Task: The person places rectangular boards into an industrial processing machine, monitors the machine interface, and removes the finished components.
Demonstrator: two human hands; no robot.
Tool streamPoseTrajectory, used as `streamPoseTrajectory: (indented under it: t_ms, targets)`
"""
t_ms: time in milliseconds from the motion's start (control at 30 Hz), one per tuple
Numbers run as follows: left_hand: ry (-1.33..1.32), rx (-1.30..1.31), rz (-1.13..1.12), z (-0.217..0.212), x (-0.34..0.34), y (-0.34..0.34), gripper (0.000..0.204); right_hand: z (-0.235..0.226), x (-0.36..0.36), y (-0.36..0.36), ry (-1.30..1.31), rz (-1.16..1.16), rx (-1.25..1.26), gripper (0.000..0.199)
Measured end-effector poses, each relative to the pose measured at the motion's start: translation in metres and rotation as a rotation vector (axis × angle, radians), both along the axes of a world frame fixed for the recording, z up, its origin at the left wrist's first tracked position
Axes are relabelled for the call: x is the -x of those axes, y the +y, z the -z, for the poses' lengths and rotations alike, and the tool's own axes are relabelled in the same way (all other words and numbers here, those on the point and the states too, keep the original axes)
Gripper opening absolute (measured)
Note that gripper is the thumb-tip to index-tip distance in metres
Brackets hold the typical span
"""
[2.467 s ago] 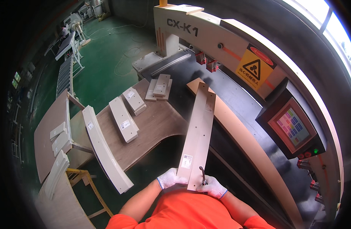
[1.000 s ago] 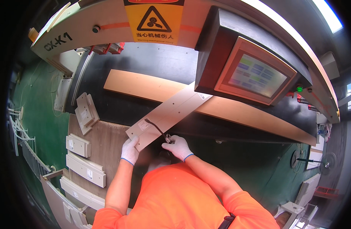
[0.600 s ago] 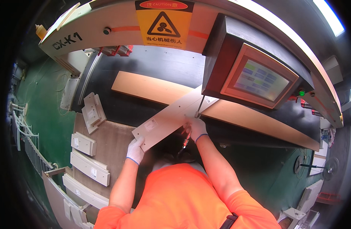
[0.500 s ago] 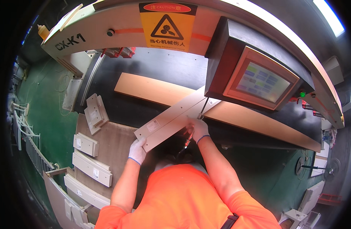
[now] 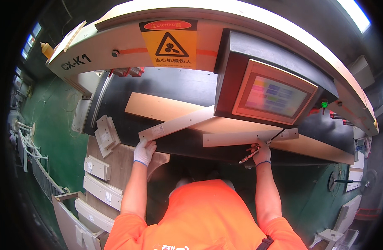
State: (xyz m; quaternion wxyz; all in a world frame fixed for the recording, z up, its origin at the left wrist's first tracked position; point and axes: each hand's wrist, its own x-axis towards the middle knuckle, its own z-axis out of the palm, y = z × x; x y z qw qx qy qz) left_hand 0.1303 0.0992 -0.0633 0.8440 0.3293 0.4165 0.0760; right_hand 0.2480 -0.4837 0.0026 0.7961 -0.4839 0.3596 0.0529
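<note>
The left board (image 5: 181, 123) and right board (image 5: 231, 139), side by side a moment ago, are now apart, so each can be handled alone. The left hand (image 5: 145, 152) touches the left board's near end; whether it grips cannot be told. The right hand (image 5: 263, 153) closes around a thin-nozzled tool (image 5: 248, 157), just beside the right board's near edge.

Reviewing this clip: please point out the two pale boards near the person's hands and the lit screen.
Left pale board (image 5: 177, 124): head view, middle of its broad face.
Right pale board (image 5: 242, 138): head view, near the middle of its face.
Lit screen (image 5: 275, 96): head view, centre of its display.
</note>
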Motion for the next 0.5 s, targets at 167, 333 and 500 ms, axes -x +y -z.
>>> streamPoseTrajectory:
  t_ms: [167, 333, 500]
  targets:
    - [0.074, 0.070, -0.080, 0.005, 0.021, -0.024, 0.039, 0.000, -0.001, -0.023, -0.059, -0.129, 0.043, 0.016]
    - [0.124, 0.104, 0.224, -0.029, 0.065, -0.073, 0.040, -0.003, -0.003, -0.039, -0.052, -0.156, -0.007, 0.017]
    - [0.326, -0.115, 0.662, -0.070, 0.074, -0.085, 0.045, -0.003, -0.013, -0.055, -0.028, -0.096, 0.036, 0.017]
